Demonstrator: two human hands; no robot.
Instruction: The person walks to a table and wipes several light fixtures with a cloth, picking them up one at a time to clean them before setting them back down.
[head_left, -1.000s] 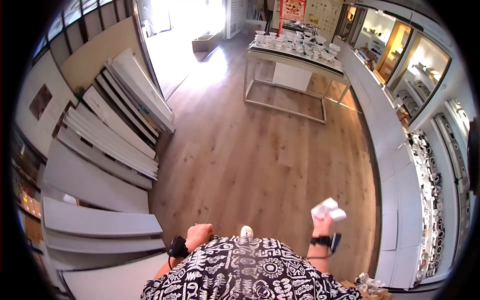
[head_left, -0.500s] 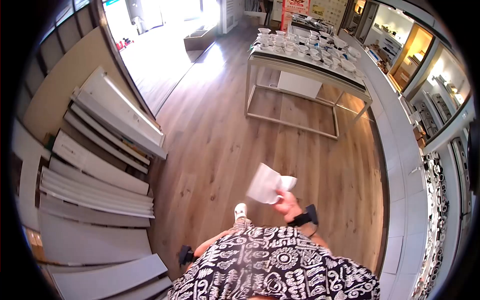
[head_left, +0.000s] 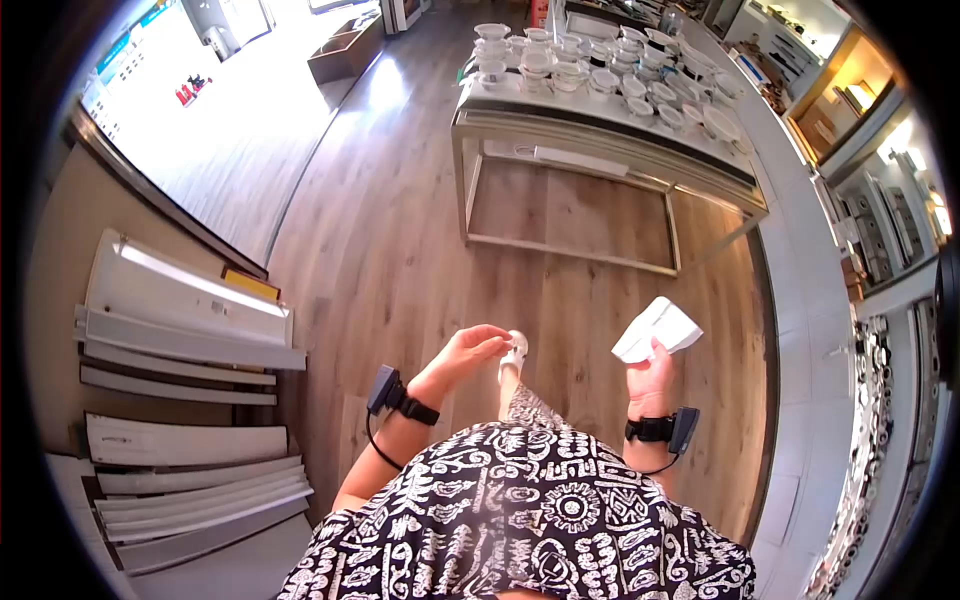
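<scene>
My right hand point(head_left: 650, 378) grips a folded white sheet of paper point(head_left: 658, 330) at its lower edge, thumb on top, out over the floor to the right. In front of my body, my left hand point(head_left: 465, 357) is held with loosely bent, outstretched fingers and nothing in it. Its fingertips overlap my white shoe point(head_left: 513, 352) in this view. Each wrist wears a black strap with a small dark box.
Ahead stands a metal-framed table point(head_left: 590, 150) crowded with white bowls point(head_left: 537, 65). Long white panels point(head_left: 190, 290) are stacked at the left. Lit display shelves point(head_left: 835, 110) line the right wall beyond a tiled ledge point(head_left: 800, 350). A wooden box point(head_left: 345, 50) sits by the bright doorway.
The table with bowls is nearer as I have moved forward. My left hand has risen into view in front of me. My right hand with the paper has moved to the right.
</scene>
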